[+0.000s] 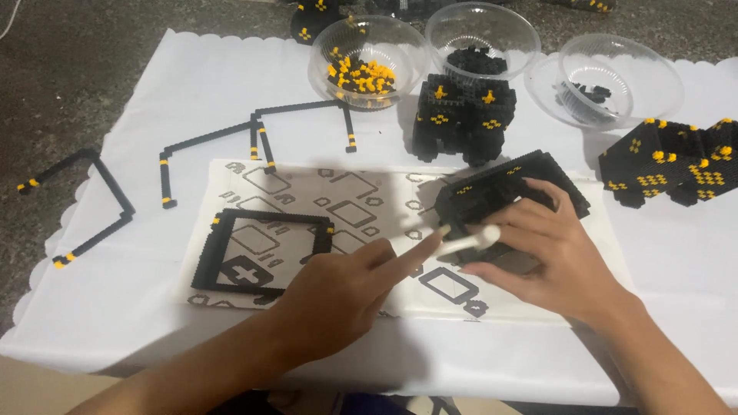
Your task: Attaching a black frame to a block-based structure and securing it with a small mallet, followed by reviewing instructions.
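Beyond the left hand (330, 303), farthest left, thin black brick strips with yellow tips (84, 207) lie bent on the white cloth-covered table (154, 323). Just ahead of its knuckles a square black brick frame (265, 253) rests on the printed paper instruction sheet (350, 204). That hand is loosely curled and holds nothing; its forefinger stretches rightward until its tip nearly meets the small white plastic tool (465, 241). The right hand (550, 257) pinches this tool between thumb and forefinger while its other fingers spread over the flat black brick panel with yellow flecks (500, 196), pressing it onto the sheet. To do this well, I judge, the panel should stay flat under the right palm, and the pointing finger should guide the tool tip without nudging the frame. Past the right hand stand clear plastic bowls of yellow and black pieces (369, 65) and finished black blocks (461, 115).
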